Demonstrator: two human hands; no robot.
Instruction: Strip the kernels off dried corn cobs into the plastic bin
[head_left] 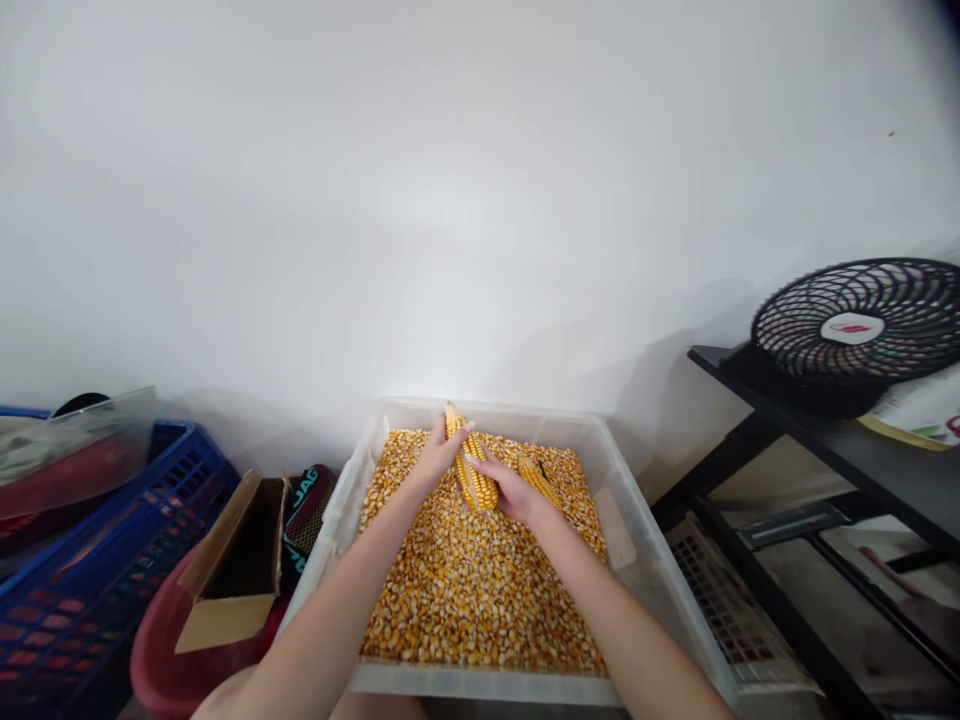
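White wall behind, both hands grip a corn cob, partly covering it.

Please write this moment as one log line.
left hand: holds corn cob | right hand: holds it too | below: loose kernels in plastic bin

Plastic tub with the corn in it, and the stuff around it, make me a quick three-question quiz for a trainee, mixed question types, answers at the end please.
1. Multiple choice: in the picture, where is the blue crate?
A) left of the plastic tub
B) right of the plastic tub
C) inside the plastic tub
2. True or false: the fan stands inside the plastic tub.
3. Fill in: the left hand and the right hand both grip ____.

Key:
1. A
2. False; the fan stands on the black shelf.
3. Corn on the cob
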